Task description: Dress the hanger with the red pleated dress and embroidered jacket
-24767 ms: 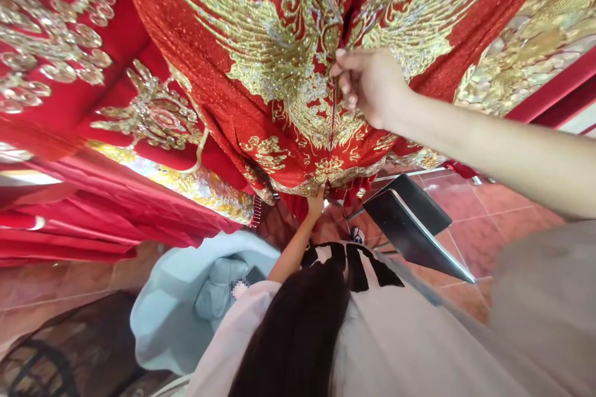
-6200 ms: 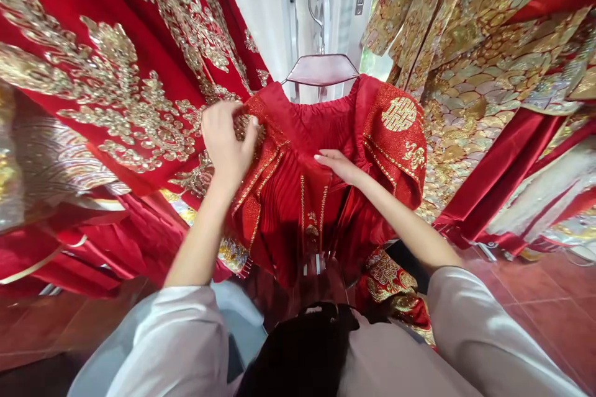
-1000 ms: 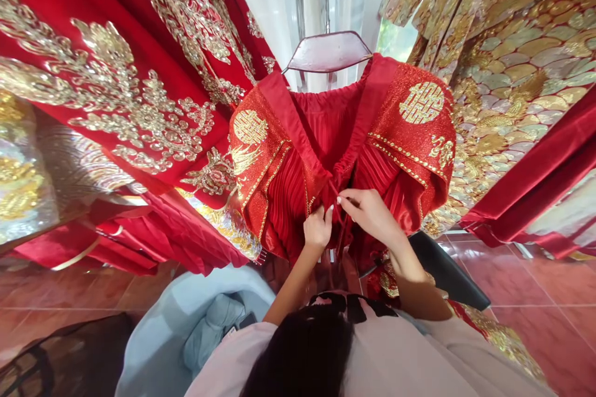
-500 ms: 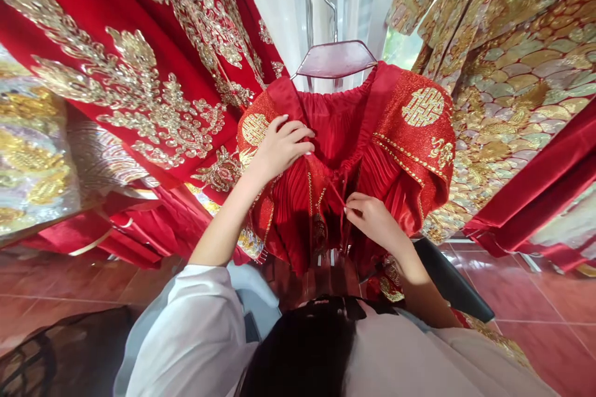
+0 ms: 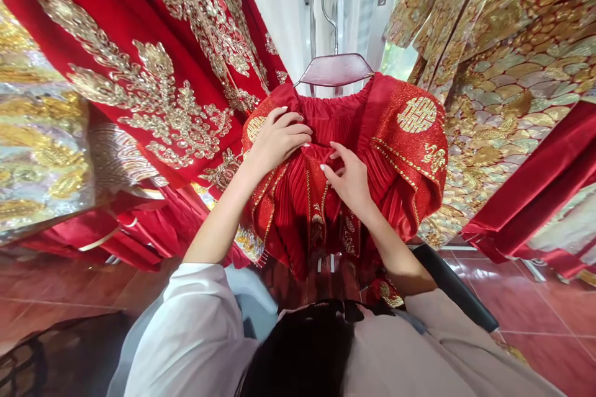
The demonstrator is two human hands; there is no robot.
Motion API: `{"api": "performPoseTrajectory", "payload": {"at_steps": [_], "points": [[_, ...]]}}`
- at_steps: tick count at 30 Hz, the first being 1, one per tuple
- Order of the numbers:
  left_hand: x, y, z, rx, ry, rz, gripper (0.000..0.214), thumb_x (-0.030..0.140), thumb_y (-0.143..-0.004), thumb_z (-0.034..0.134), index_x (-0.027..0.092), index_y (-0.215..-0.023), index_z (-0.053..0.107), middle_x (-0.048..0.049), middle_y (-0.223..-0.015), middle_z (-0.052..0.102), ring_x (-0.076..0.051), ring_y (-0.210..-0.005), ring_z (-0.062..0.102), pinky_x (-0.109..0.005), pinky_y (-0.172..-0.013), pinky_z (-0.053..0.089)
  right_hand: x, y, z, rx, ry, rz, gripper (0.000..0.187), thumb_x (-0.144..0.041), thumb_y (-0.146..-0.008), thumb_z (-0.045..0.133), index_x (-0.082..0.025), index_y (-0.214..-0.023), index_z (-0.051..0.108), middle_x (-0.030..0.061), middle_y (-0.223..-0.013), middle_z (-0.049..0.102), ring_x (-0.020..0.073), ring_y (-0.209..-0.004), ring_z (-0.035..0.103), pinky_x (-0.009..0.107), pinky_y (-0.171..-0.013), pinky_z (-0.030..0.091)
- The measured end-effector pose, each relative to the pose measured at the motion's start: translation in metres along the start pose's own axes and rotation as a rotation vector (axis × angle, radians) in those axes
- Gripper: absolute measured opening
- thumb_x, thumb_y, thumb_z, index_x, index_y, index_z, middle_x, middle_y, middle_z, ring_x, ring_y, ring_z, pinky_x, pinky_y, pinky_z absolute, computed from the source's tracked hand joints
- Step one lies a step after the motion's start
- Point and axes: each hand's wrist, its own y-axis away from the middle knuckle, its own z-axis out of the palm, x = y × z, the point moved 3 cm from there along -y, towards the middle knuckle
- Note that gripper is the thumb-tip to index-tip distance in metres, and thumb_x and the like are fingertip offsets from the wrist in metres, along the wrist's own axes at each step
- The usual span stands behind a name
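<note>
A red embroidered dress (image 5: 335,116) with pleats, gold trim and round gold emblems hangs in front of me on a hanger (image 5: 336,70). The hanger has a pale plate and a metal hook. My left hand (image 5: 282,136) lies over the dress's left front by the gathered neckline, fingers closed on the fabric edge; its thumb is mostly hidden. To its right, my right hand (image 5: 350,178) is at the middle of the neckline. Its thumb and index finger are apart, near a trimmed red panel (image 5: 316,177), with nothing visible between them.
A red gown (image 5: 153,93) with silver-gold beading hangs on the left. Gold scale-patterned garments (image 5: 503,74) hang on the right. A black padded bar (image 5: 456,288) is beside my right arm. Red tiles (image 5: 526,304) cover the floor.
My right hand has let go of a thin red cord and moved up and left to the neckline. My left hand stays on the dress. The view has shifted slightly.
</note>
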Motion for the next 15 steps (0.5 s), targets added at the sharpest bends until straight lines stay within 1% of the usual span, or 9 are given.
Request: {"api": "performPoseTrajectory", "payload": {"at_steps": [2,3,5,7,9,11,12,14,15], "points": [[0.002,0.002,-0.001,-0.009,0.012,-0.007,0.022,0.027,-0.092,0.046,0.027,-0.098,0.067,0.0006,-0.101,0.066,-0.019,-0.119,0.047,-0.049,-0.112,0.025,0.004,-0.009,0.003,0.013,0.040,-0.014,0.045,-0.028,-0.078,0.061,-0.017,-0.122,0.056,0.0079,-0.097,0.060,0.0097,-0.059,0.052,0.024,-0.055,0.045],[0.002,0.003,-0.002,-0.018,0.013,-0.009,0.022,0.028,-0.092,0.046,0.027,-0.097,0.067,0.0008,-0.101,0.066,-0.019,-0.119,0.047,-0.049,-0.112,0.024,0.005,-0.012,0.003,-0.006,0.042,-0.004,0.037,-0.028,-0.080,0.059,-0.015,-0.114,0.060,0.0075,-0.092,0.060,0.0098,-0.057,0.052,0.025,-0.054,0.044],[0.002,0.004,-0.006,-0.041,-0.002,0.003,0.024,0.029,-0.093,0.044,0.027,-0.096,0.067,0.0016,-0.103,0.066,-0.018,-0.119,0.048,-0.048,-0.113,0.024,0.005,-0.014,0.000,-0.086,0.025,0.013,0.020,-0.026,-0.084,0.053,-0.013,-0.094,0.064,0.0053,-0.080,0.060,0.0089,-0.051,0.050,0.025,-0.053,0.042],[-0.003,0.002,-0.014,-0.043,-0.039,0.033,0.026,0.031,-0.093,0.042,0.026,-0.095,0.067,0.0027,-0.109,0.064,-0.017,-0.119,0.048,-0.048,-0.112,0.023,-0.001,-0.010,-0.005,-0.162,0.043,-0.010,0.017,-0.025,-0.085,0.050,-0.013,-0.078,0.061,0.0025,-0.069,0.058,0.0085,-0.049,0.049,0.024,-0.054,0.040],[-0.013,-0.004,-0.027,0.000,-0.098,0.039,0.035,0.031,-0.096,0.034,0.022,-0.095,0.068,0.0011,-0.114,0.062,-0.017,-0.120,0.046,-0.050,-0.109,0.023,-0.011,-0.001,-0.011,-0.183,0.096,-0.061,0.017,-0.024,-0.085,0.051,-0.015,-0.073,0.058,0.0011,-0.064,0.057,0.0095,-0.053,0.051,0.023,-0.057,0.038],[-0.026,-0.010,-0.045,0.116,-0.170,-0.024,0.045,0.026,-0.098,0.025,0.015,-0.090,0.067,-0.0034,-0.112,0.062,-0.019,-0.120,0.044,-0.054,-0.103,0.023,-0.019,0.008,-0.014,-0.179,0.121,-0.090,0.017,-0.025,-0.086,0.051,-0.015,-0.072,0.056,0.0009,-0.063,0.057,0.0109,-0.058,0.053,0.023,-0.059,0.037],[-0.032,-0.013,-0.053,0.180,-0.193,-0.069,0.045,0.024,-0.097,0.025,0.015,-0.087,0.067,-0.0049,-0.110,0.064,-0.021,-0.119,0.044,-0.055,-0.101,0.024,-0.022,0.011,-0.015,-0.171,0.120,-0.090,0.017,-0.026,-0.086,0.050,-0.016,-0.073,0.055,0.0008,-0.063,0.057,0.0114,-0.059,0.054,0.023,-0.059,0.037],[-0.040,-0.017,-0.063,0.250,-0.159,-0.147,0.034,0.025,-0.095,0.034,0.019,-0.087,0.067,-0.0056,-0.108,0.066,-0.023,-0.115,0.045,-0.051,-0.100,0.029,-0.021,0.014,-0.016,-0.143,0.110,-0.068,0.017,-0.027,-0.085,0.051,-0.016,-0.073,0.055,0.0005,-0.061,0.057,0.0118,-0.059,0.053,0.023,-0.059,0.036],[-0.042,-0.018,-0.063,0.246,-0.099,-0.174,0.025,0.029,-0.092,0.042,0.022,-0.091,0.066,-0.0052,-0.109,0.066,-0.024,-0.113,0.047,-0.048,-0.099,0.033,-0.019,0.014,-0.017,-0.124,0.105,-0.051,0.017,-0.028,-0.084,0.051,-0.016,-0.073,0.055,0.0002,-0.060,0.056,0.0118,-0.058,0.053,0.023,-0.058,0.036]]}}
